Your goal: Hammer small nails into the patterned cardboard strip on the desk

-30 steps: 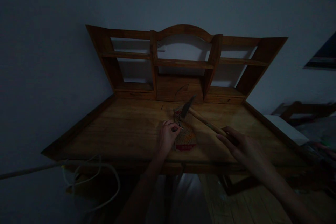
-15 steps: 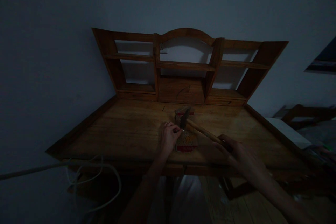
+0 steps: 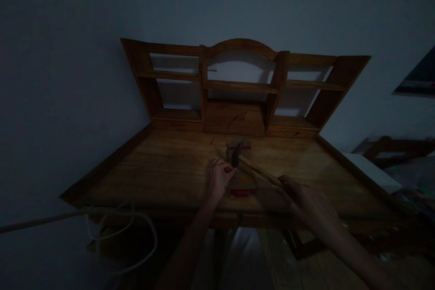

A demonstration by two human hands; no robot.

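My right hand (image 3: pixel 299 197) is wrapped round the wooden handle of a hammer (image 3: pixel 260 170). The hammer's dark head (image 3: pixel 235 156) hangs tilted just above the fingertips of my left hand (image 3: pixel 220 176). Thumb and finger of that left hand are pinched together; a tiny bright glint shows at their tips, too small to name. Beneath both lies a flat, speckled brown-and-yellow piece (image 3: pixel 243 183) with red bands at its ends, partly covered by the hammer. Dim light hides its material.
A wooden desk (image 3: pixel 170 163) carries a shelf unit (image 3: pixel 238 84) along its back. One thin dark sliver (image 3: pixel 211 141) lies near the shelf. A pale looped cable (image 3: pixel 154 235) hangs at the front left. At the right stand a white surface (image 3: pixel 372 172) and a wooden chair (image 3: pixel 387 147).
The hammer head has dropped slightly and shifted a little left, towards my left fingertips. My right hand has moved a little left with it; my left hand stays nearly still.
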